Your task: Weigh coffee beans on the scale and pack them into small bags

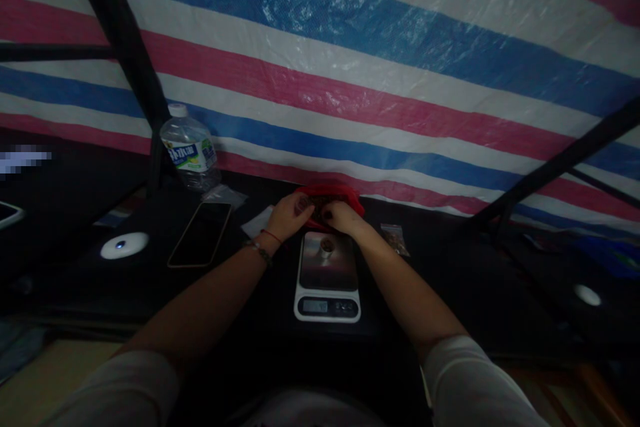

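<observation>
Both of my hands reach forward over a small kitchen scale (327,277) to a red bag (350,195) lying on the dark table against the striped tarp. My left hand (289,215) rests with curled fingers at the bag's left side. My right hand (341,217) is at the bag's opening, its fingers bent down into dark contents that I cannot make out. A small round cup-like thing (327,245) stands on the scale's shiny platform just below my hands. The scene is dim.
A water bottle (190,147) stands at the back left. A phone (201,233) lies face up beside a white round puck (125,245). Small clear packets (395,238) lie right of the scale. Black poles (120,33) cross the tarp. The table's front edge (150,333) runs below.
</observation>
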Demonstrator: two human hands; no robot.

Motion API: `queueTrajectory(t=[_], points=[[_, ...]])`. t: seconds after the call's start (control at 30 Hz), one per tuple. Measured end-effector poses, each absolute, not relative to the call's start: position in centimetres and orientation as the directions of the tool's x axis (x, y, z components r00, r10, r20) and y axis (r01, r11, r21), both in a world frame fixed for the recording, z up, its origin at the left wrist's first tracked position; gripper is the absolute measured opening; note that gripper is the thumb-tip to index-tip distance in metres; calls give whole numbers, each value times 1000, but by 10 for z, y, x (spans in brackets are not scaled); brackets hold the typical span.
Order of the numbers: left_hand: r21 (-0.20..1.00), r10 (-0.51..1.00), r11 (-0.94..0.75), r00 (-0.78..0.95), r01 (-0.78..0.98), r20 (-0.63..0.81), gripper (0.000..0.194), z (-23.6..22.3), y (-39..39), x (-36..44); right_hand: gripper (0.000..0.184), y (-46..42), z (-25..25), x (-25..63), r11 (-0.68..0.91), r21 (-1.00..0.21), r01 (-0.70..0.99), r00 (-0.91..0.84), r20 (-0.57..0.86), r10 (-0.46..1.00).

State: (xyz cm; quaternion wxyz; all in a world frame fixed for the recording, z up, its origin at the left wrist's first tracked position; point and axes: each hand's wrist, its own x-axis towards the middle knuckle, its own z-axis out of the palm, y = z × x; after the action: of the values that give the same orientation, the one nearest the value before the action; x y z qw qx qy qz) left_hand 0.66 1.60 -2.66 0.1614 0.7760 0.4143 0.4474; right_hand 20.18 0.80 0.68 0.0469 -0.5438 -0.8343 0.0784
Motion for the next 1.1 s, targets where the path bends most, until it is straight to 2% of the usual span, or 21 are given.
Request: queueTrajectory(t=[0.23,0.37,0.53,0.67,0.9,1.1], points=[[629,790,-605,264,489,554,26,-26,16,6,17,8,12,203,326,-248,912,-330,28,944],[626,791,-602,265,496,551,26,-26,16,7,15,6,15,211,322,-279,905,-305,105,947],[627,798,-590,248,509,550,31,-25,14,7,13,-18,27,214,355,-418,836,-283,227,932],[622,790,-605,273,497,549,28,-23,14,7,11,-55,42,210,448,-491,747,-333,308,891],[621,776,-624,284,475,563,25,-23,15,7,13,-96,52,199,530,-451,718,-478,234,847],[635,791,-605,265,481,552,25,-24,14,7,15,-96,51,195,530,-383,756,-505,173,845]])
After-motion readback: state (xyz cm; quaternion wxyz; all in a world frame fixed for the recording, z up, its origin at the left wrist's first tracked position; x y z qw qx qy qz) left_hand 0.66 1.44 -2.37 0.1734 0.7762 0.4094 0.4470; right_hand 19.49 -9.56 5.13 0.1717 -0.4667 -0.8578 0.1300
